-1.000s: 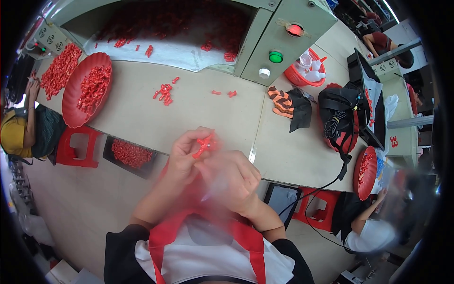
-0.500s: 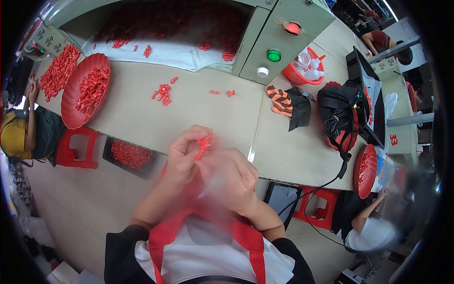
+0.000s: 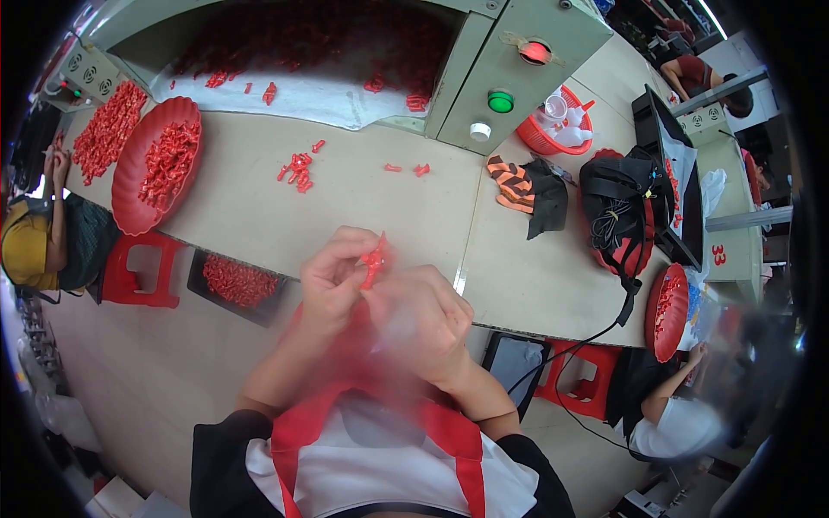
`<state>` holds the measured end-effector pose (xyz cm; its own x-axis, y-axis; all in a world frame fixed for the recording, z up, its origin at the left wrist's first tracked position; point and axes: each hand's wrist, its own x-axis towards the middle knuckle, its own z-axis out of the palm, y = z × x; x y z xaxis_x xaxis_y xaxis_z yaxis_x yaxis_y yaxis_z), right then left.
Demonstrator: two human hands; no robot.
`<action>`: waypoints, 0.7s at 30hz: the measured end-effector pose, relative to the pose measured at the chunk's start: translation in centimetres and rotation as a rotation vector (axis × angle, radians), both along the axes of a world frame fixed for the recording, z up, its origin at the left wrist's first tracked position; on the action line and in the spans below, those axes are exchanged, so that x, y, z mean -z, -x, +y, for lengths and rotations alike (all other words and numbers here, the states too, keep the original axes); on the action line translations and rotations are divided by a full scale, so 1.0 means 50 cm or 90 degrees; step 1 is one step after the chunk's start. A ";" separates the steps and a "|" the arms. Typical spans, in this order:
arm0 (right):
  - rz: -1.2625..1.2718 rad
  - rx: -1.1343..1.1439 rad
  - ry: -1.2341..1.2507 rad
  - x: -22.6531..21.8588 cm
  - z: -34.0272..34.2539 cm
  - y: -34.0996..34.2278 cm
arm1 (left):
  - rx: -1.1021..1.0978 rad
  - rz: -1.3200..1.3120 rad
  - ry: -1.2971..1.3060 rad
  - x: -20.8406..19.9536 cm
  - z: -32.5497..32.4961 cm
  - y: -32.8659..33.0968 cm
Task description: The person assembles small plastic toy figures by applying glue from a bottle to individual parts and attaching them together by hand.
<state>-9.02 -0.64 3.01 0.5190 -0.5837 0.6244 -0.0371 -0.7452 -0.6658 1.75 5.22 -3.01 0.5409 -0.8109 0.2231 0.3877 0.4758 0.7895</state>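
Observation:
In front of my chest, above the table's near edge, my left hand (image 3: 332, 274) pinches a small red plastic piece (image 3: 372, 264) between thumb and fingers. The piece stands roughly upright, with a thin pointed tip at its top. Close against its lower end is my right hand (image 3: 430, 318), fingers curled closed; a hazy blur covers its fingertips, so what they grip cannot be made out. Beyond my hands, a little cluster of red pieces (image 3: 299, 171) lies on the table (image 3: 380, 203), with a loose red piece (image 3: 421, 170) to its right.
A red scalloped bowl (image 3: 129, 203) heaped with red pieces stands at the left. Ahead is a pale green machine (image 3: 471, 95) with a wide opening. To the right are a red basket (image 3: 553, 142), a patterned glove (image 3: 511, 185) and a black bag (image 3: 617, 203) with cables. Co-workers sit on both sides.
The red piece has turned slightly in my fingers, its pointed tip now showing higher. Both hands have shifted only a little. The left co-worker's hand has moved slightly.

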 end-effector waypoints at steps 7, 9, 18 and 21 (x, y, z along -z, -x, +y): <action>-0.010 0.007 -0.007 0.005 -0.003 -0.002 | -0.025 -0.066 -0.015 0.006 0.001 -0.004; -0.015 0.008 -0.009 0.004 -0.003 -0.002 | -0.031 -0.077 -0.017 0.013 0.002 -0.006; 0.013 0.011 -0.047 -0.007 -0.006 0.001 | -0.009 -0.080 0.008 0.002 0.006 -0.007; -0.003 -0.011 -0.037 -0.004 -0.007 0.001 | -0.021 -0.088 0.000 0.011 0.006 -0.007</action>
